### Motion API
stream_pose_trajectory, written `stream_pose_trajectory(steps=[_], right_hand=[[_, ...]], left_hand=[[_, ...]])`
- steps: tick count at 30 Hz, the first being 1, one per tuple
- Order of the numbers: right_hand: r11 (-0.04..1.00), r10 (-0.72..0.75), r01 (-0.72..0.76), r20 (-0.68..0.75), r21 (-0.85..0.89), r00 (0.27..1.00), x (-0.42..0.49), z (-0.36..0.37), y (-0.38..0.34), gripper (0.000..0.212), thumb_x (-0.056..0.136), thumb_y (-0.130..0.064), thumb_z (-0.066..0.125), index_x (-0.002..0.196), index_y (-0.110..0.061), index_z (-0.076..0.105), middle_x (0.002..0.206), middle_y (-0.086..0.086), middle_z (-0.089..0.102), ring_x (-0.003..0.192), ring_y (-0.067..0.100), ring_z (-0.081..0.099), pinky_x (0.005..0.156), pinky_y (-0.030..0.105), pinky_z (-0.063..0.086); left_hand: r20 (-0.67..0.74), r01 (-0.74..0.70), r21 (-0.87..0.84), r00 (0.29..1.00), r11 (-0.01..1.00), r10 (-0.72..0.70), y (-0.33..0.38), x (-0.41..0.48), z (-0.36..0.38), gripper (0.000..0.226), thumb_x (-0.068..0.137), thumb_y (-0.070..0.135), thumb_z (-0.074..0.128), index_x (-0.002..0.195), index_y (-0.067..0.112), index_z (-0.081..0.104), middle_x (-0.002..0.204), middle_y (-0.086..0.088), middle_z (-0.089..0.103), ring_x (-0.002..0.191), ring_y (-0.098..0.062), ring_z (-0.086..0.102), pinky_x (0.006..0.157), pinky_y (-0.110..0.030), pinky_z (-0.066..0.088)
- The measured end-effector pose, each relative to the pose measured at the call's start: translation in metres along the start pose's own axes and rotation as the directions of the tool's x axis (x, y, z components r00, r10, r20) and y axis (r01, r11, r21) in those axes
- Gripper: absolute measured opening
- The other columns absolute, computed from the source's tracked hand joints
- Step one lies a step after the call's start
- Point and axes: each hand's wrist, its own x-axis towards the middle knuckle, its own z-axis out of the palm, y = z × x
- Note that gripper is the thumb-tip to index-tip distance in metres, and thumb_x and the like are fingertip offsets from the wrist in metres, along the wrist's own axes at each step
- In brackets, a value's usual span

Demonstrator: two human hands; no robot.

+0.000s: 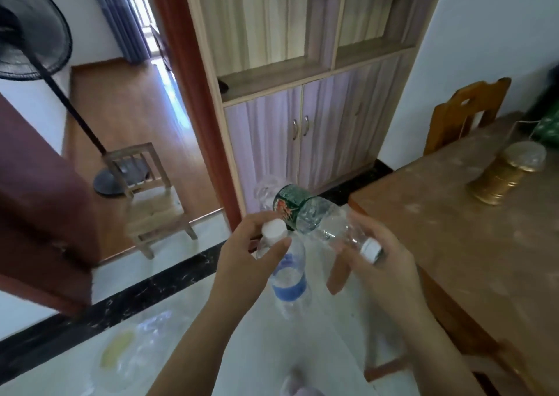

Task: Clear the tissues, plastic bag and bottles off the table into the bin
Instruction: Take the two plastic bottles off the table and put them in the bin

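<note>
My left hand (242, 256) grips a clear bottle with a blue label (289, 277) by its white-capped neck, its body hanging downward. My right hand (379, 258) holds a clear bottle with a green label (298, 208) at its white-capped end, the bottle lying sideways and pointing left. Both bottles are in the air over the floor, left of the wooden table (484, 229). On the floor at lower left lies a clear plastic bag (136, 356) with something yellow inside; it is blurred. No bin shows in the frame.
A gold jar (502, 175) stands on the table near a green patterned thing (549, 129) at the right edge. A wooden chair (465, 114) sits behind the table. A small wooden chair (148, 199) and a standing fan (33, 29) are at left, a cabinet (305, 123) ahead.
</note>
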Motion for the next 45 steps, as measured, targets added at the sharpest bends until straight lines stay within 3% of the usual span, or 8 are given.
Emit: stream_pose_trajectory(steps=[4, 9, 14, 29, 31, 35, 39, 45], right_hand=[[0.999, 0.035, -0.036, -0.089, -0.009, 0.995, 0.055, -0.005, 0.008, 0.041, 0.073, -0.016, 0.075, 0.105, -0.034, 0.057, 0.096, -0.023, 0.057, 0.07, -0.02, 0.053, 0.057, 0.0, 0.039], [0.992, 0.057, -0.073, -0.156, -0.102, 0.986, 0.114, -0.001, 0.029, 0.042, 0.073, -0.019, 0.075, 0.112, -0.025, 0.06, 0.102, -0.015, 0.06, 0.089, -0.025, 0.045, 0.069, -0.003, 0.034], [0.984, 0.109, -0.141, -0.25, -0.113, 0.962, 0.184, 0.016, 0.042, 0.042, 0.071, -0.019, 0.077, 0.109, -0.028, 0.061, 0.1, -0.02, 0.06, 0.091, -0.02, 0.049, 0.069, -0.002, 0.036], [0.956, 0.048, -0.158, -0.396, -0.248, 0.917, 0.425, 0.079, 0.044, 0.047, 0.072, -0.029, 0.074, 0.115, -0.035, 0.054, 0.107, -0.032, 0.049, 0.1, -0.019, 0.047, 0.081, 0.004, 0.04], [0.957, 0.079, -0.194, -0.448, -0.218, 0.891, 0.439, 0.071, 0.051, 0.047, 0.072, -0.032, 0.073, 0.115, -0.037, 0.054, 0.109, -0.03, 0.052, 0.1, -0.008, 0.054, 0.081, 0.018, 0.05], [0.942, 0.087, -0.236, -0.508, -0.238, 0.857, 0.467, 0.05, 0.067, 0.046, 0.072, -0.03, 0.073, 0.113, -0.038, 0.052, 0.107, -0.026, 0.053, 0.101, -0.018, 0.047, 0.079, 0.001, 0.039], [0.939, 0.095, -0.264, -0.571, -0.221, 0.815, 0.504, 0.022, 0.089, 0.047, 0.072, -0.031, 0.072, 0.115, -0.036, 0.052, 0.107, -0.029, 0.051, 0.101, -0.02, 0.046, 0.078, 0.0, 0.038], [0.934, 0.091, -0.304, -0.697, -0.188, 0.711, 0.559, -0.037, 0.114, 0.047, 0.072, -0.028, 0.073, 0.116, -0.027, 0.057, 0.103, -0.021, 0.056, 0.094, -0.003, 0.056, 0.075, 0.004, 0.043]], left_hand=[[0.073, -0.03, -0.007, 0.997, 1.0, 0.03, 0.001, 0.066, 0.022, 0.039, 0.077, 0.012, 0.071, 0.091, 0.044, 0.054, 0.095, 0.017, 0.063, 0.084, 0.005, 0.058, 0.072, -0.024, 0.053], [0.147, -0.011, -0.098, 0.989, 0.995, 0.025, -0.019, 0.144, 0.049, 0.041, 0.076, 0.006, 0.072, 0.093, 0.04, 0.057, 0.094, 0.013, 0.066, 0.084, 0.002, 0.06, 0.071, -0.012, 0.048], [0.23, -0.035, -0.157, 0.971, 0.987, 0.071, -0.034, 0.229, 0.069, 0.037, 0.076, 0.003, 0.071, 0.095, 0.034, 0.06, 0.091, 0.029, 0.063, 0.083, 0.01, 0.057, 0.069, -0.005, 0.042], [0.425, -0.056, -0.274, 0.889, 0.96, 0.172, -0.065, 0.507, 0.112, 0.04, 0.076, 0.006, 0.072, 0.1, 0.036, 0.061, 0.104, 0.013, 0.068, 0.101, -0.006, 0.06, 0.085, -0.022, 0.048], [0.471, -0.037, -0.297, 0.864, 0.954, 0.18, -0.063, 0.524, 0.13, 0.041, 0.077, 0.003, 0.071, 0.099, 0.035, 0.061, 0.104, 0.01, 0.068, 0.1, -0.006, 0.06, 0.084, -0.02, 0.048], [0.543, -0.038, -0.352, 0.805, 0.935, 0.237, -0.055, 0.557, 0.172, 0.04, 0.076, 0.0, 0.071, 0.101, 0.029, 0.059, 0.102, 0.004, 0.066, 0.094, -0.003, 0.062, 0.079, -0.014, 0.048], [0.583, -0.033, -0.362, 0.771, 0.932, 0.254, -0.048, 0.594, 0.224, 0.032, 0.069, 0.025, 0.071, 0.097, 0.036, 0.061, 0.099, 0.01, 0.069, 0.095, -0.003, 0.062, 0.078, -0.015, 0.048], [0.687, -0.096, -0.39, 0.631, 0.916, 0.359, -0.007, 0.65, 0.316, 0.031, 0.07, 0.02, 0.069, 0.096, 0.035, 0.06, 0.098, 0.02, 0.068, 0.095, 0.001, 0.061, 0.077, -0.011, 0.044]])
